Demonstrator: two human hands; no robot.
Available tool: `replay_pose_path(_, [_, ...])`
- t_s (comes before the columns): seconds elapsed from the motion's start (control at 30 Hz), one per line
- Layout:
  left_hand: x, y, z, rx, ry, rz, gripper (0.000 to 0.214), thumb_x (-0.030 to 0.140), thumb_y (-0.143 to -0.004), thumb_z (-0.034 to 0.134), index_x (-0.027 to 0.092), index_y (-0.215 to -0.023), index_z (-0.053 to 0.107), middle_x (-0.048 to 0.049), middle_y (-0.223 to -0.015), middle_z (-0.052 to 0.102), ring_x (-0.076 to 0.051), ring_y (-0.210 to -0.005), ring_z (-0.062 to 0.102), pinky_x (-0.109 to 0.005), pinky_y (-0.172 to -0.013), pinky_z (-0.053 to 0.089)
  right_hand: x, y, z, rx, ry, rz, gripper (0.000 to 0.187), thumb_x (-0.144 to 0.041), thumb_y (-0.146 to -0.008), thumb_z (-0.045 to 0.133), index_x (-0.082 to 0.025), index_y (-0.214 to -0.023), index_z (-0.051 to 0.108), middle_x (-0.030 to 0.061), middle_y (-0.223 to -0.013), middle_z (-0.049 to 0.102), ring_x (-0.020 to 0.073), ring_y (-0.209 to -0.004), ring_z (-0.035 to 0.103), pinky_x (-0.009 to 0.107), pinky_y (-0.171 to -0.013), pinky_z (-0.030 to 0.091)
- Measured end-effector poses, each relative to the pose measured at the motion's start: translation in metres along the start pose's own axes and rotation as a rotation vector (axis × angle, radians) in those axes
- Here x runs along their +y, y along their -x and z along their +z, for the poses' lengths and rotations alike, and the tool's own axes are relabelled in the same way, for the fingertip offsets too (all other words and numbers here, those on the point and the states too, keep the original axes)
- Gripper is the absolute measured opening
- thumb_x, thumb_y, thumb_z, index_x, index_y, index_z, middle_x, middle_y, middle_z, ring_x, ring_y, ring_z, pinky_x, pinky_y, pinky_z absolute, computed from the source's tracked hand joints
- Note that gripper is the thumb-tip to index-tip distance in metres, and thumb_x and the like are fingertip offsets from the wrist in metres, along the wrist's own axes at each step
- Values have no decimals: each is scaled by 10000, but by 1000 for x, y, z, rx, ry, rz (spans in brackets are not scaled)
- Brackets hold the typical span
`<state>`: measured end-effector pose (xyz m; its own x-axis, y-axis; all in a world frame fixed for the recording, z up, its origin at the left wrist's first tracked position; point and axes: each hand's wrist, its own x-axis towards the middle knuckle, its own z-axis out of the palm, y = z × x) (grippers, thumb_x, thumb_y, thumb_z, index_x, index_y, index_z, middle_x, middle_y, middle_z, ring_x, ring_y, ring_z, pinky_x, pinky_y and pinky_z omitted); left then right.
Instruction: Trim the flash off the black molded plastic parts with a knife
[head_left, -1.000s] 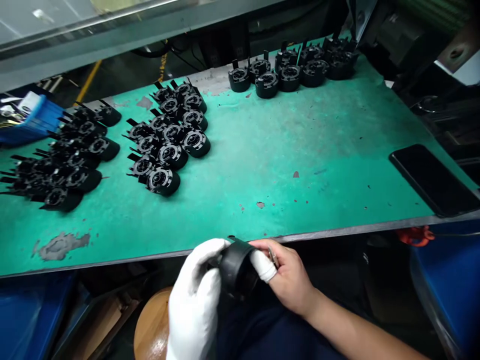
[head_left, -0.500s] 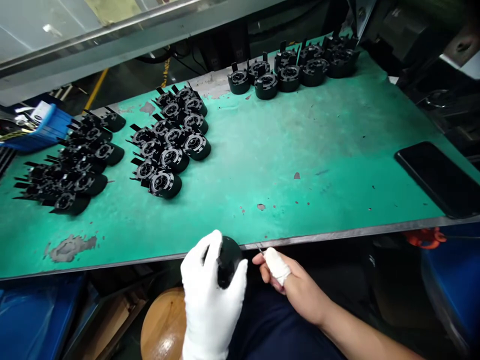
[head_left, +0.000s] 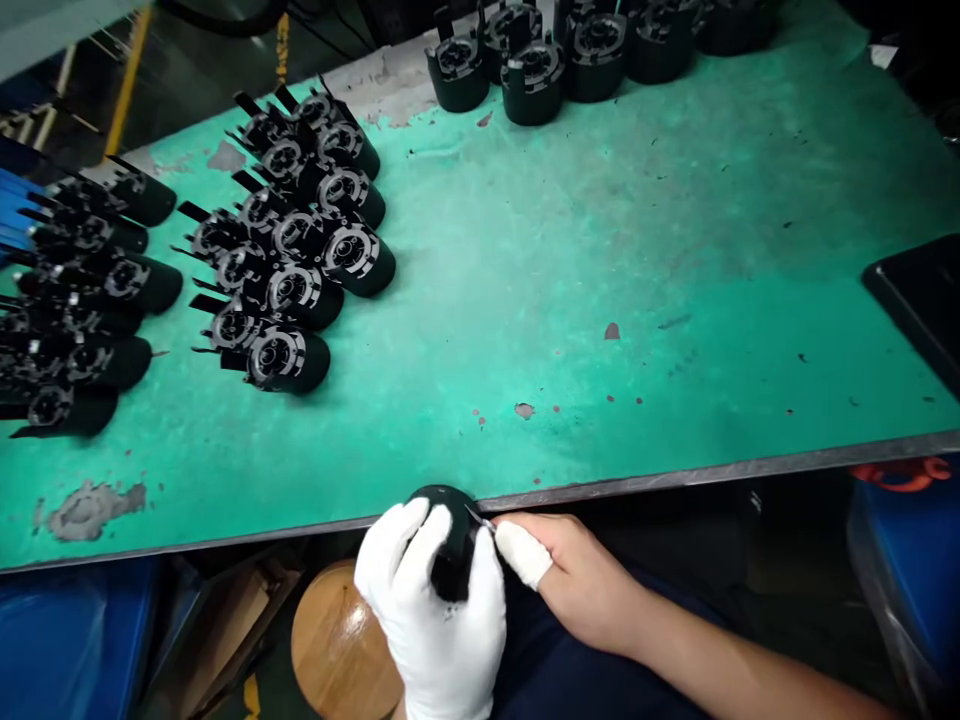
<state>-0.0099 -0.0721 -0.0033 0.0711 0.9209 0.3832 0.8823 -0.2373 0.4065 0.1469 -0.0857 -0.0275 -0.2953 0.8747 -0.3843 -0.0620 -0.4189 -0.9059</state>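
My left hand (head_left: 442,610), in a white glove, is closed around a round black plastic part (head_left: 454,540) at the front edge of the table. My right hand (head_left: 577,580) is bare except for a white wrap on the thumb. It pinches a small, thin pointed metal blade (head_left: 480,518), whose tip touches or nearly touches the black part's right side. The blade's handle is hidden in my fingers. Similar black cylindrical parts (head_left: 289,357) with upright tabs stand in a cluster on the green table (head_left: 480,330).
More black parts stand at the far left (head_left: 75,410) and along the back edge (head_left: 534,85). A black phone (head_left: 922,300) lies at the right. Below the table are a round wooden stool (head_left: 341,640), a blue bin (head_left: 67,630) and orange handles (head_left: 904,474).
My right hand has moved left, bringing the blade against or close to the black part. The left hand still holds that part. The view has shifted closer to the table.
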Motion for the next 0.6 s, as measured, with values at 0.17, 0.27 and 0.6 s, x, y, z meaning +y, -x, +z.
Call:
replay_pose_path(0.17, [-3, -1, 3, 1, 3, 34, 517, 130, -650, 852, 166, -1103, 605, -149, -1136, 605, -363, -1138, 592, -629, -968, 499, -5, -4, 2, 13, 24, 27, 377, -398, -1024, 434, -201, -857, 709, 21, -803, 689, 181, -774, 594, 297, -746, 480])
replay_pose_path(0.27, [-5, -2, 4, 23, 13, 75, 509, 99, -618, 858, 179, -1051, 602, -115, -1083, 612, -334, -1089, 613, -595, -943, 523, -4, -8, 5, 51, 35, 42, 387, -392, -1027, 428, -196, -830, 697, 22, -815, 687, 182, -790, 594, 302, -752, 481])
replay_pose_path(0.6, [-7, -1, 3, 0, 25, 66, 548, 122, -616, 862, 223, -1082, 593, -84, -1095, 624, -300, -1089, 615, -565, -980, 508, -5, -3, 3, 10, 80, 32, 377, -384, -1039, 405, -208, -797, 635, 17, -803, 655, 175, -755, 578, 316, -722, 455])
